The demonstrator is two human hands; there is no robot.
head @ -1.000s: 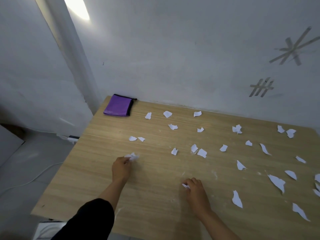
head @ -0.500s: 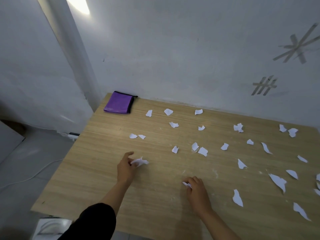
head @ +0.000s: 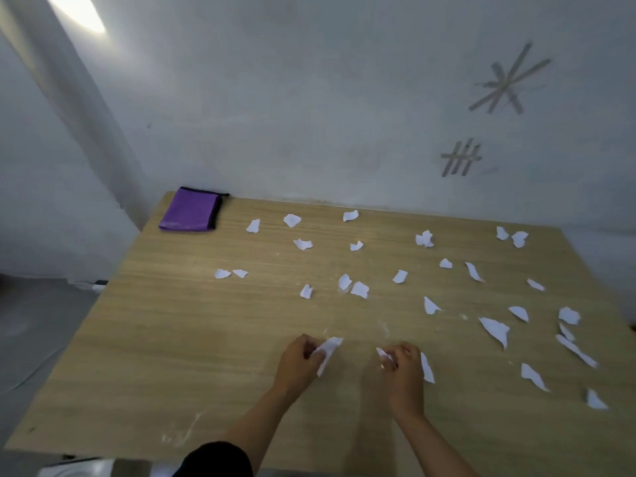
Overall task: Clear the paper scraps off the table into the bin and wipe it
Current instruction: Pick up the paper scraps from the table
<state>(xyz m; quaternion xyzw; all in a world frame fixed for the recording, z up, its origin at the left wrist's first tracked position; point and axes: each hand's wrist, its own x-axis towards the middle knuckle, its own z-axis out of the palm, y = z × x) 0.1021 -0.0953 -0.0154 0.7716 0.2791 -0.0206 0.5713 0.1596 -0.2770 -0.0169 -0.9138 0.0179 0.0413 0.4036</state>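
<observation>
Head view. Both hands low over the near middle of the wooden table [head: 165, 339], close together but apart. Left hand [head: 297, 364]: fingers curled, thumb and fingertips pinching a crumpled white scrap [head: 329, 347] that sticks out from its right side toward the other hand. Black sleeve [head: 216, 459] covers the upper part of that arm; the forearm is bare. Right hand [head: 406, 373]: fingers curled in, holding a small scrap [head: 381, 353] at its left side; how much paper sits inside the fist cannot be told. A narrow scrap [head: 427, 369] lies flat on the wood just beside the right hand's outer edge, touching or nearly so. Loose scraps [head: 359, 289] lie scattered ahead of both hands and out to the right of the right hand, most of them well apart from each other; the biggest piece [head: 496, 330] lies right of and slightly ahead of the right hand. Far ahead and left of the left hand, at the table's back corner, a folded purple cloth [head: 191, 211] with a black edge lies flat. Behind the table a grey wall [head: 309, 115] carries tape marks [head: 461, 158], up and right of the hands. Pale smears on the wood between and near the hands.
</observation>
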